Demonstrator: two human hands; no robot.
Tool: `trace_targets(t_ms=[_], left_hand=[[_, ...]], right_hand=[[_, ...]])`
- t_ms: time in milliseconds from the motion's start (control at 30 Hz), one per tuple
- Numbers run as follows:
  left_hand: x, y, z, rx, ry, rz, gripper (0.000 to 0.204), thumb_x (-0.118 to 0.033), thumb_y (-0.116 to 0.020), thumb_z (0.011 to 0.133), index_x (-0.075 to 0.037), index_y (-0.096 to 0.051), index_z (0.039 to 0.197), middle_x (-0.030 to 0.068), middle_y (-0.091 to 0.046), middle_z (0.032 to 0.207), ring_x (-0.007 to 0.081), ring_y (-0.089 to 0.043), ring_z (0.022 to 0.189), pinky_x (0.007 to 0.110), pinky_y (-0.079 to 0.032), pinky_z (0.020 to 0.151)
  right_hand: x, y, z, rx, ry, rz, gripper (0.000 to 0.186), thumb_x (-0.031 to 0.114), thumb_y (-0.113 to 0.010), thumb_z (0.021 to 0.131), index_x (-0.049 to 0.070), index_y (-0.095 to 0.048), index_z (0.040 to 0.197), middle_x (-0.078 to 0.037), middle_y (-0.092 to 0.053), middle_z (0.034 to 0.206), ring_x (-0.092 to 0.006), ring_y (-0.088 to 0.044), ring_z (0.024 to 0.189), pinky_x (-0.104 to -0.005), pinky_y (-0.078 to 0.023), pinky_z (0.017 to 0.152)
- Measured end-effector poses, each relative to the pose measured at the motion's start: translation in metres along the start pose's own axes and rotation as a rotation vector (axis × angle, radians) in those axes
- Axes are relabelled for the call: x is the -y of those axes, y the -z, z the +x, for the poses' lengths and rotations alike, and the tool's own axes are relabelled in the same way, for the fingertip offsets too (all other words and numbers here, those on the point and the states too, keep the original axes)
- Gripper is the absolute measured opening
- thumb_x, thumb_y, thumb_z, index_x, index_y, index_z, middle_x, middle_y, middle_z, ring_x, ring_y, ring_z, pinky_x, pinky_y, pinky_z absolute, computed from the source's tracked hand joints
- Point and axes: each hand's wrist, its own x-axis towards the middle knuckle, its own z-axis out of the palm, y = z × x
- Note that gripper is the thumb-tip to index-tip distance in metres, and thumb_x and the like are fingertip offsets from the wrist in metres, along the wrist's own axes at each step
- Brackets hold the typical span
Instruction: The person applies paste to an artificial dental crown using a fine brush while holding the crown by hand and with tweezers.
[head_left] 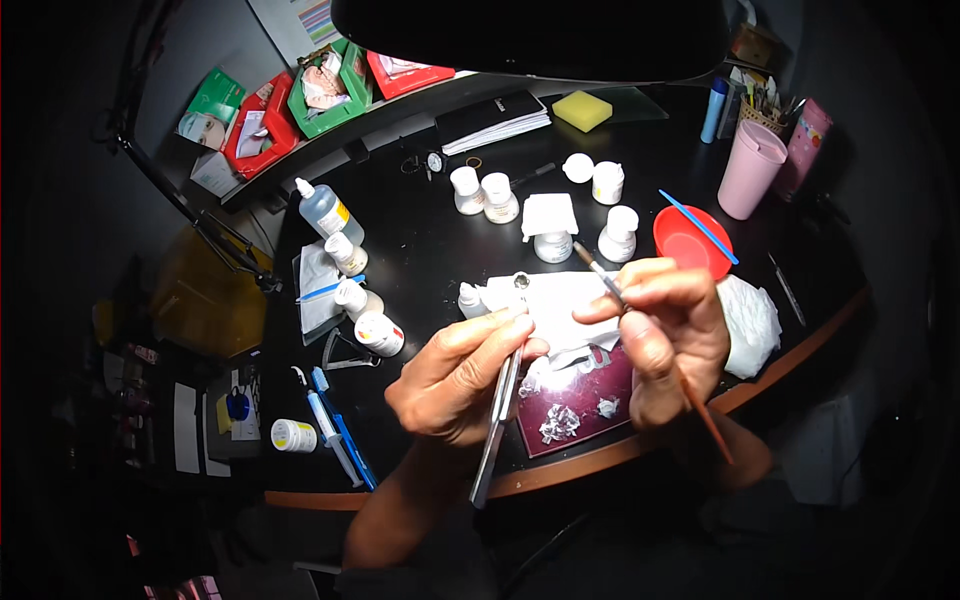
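Note:
My left hand (462,375) is closed around metal tweezers (489,455), whose handle end points down toward me. At the tip is a small shiny dark piece (521,283), like a tiny metal cap; its exact kind is too small to tell. My right hand (675,335) pinches a thin brush (705,420) with a reddish handle. Its tip slants up to the left, apart from the small piece. Beneath my hands lies white tissue (560,295), partly over a maroon slab (600,430) that carries a lump of white paste-like crumbs (559,424).
White jars (500,199) and a tissue-topped jar (552,240) stand behind. A red bowl (680,240) with a blue stick, crumpled tissue (750,325) and a pink tumbler (752,170) are right. Left are a liquid bottle (330,212), more jars (379,334) and blue-white syringes (330,430).

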Motion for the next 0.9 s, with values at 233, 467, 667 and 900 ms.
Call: trace_targets(t_ms=[233,467,667,900], left_hand=[[-0.012,0.002,0.006,0.048,0.017,0.013,0.039,0.003,-0.084,0.075,0.005,-0.075,0.113,0.0221,-0.074,0.103,0.0245,-0.077,0.089,0.030,-0.064,0.079],[-0.007,0.001,-0.002,0.049,-0.017,0.025,0.043,0.002,-0.086,0.072,0.005,-0.075,0.113,0.0218,-0.073,0.105,0.0251,-0.076,0.094,0.030,-0.064,0.081],[-0.008,-0.002,-0.002,0.047,-0.047,0.025,0.040,0.002,-0.085,0.074,0.005,-0.075,0.113,0.0214,-0.071,0.106,0.0260,-0.075,0.095,0.031,-0.064,0.085],[-0.011,0.000,-0.001,0.067,-0.012,0.038,0.039,0.003,-0.085,0.074,0.005,-0.075,0.112,0.0216,-0.071,0.106,0.0266,-0.075,0.096,0.032,-0.064,0.085]], right_hand=[[-0.012,-0.002,-0.009,0.133,0.167,-0.127,0.021,-0.010,-0.064,0.076,-0.003,-0.063,0.095,-0.012,-0.068,0.082,-0.0319,-0.059,0.107,-0.0447,-0.063,0.090],[-0.011,-0.004,-0.007,0.192,0.255,-0.149,0.025,-0.012,-0.063,0.073,-0.002,-0.059,0.095,-0.012,-0.064,0.086,-0.0334,-0.062,0.103,-0.0423,-0.064,0.089],[-0.003,0.002,-0.007,0.262,0.256,-0.297,0.027,-0.011,-0.067,0.072,0.002,-0.059,0.095,-0.010,-0.065,0.085,-0.0320,-0.065,0.098,-0.0408,-0.060,0.086],[-0.001,0.001,-0.006,0.237,0.246,-0.318,0.028,-0.012,-0.070,0.072,0.003,-0.060,0.092,-0.009,-0.064,0.084,-0.0311,-0.066,0.095,-0.0388,-0.058,0.082]])
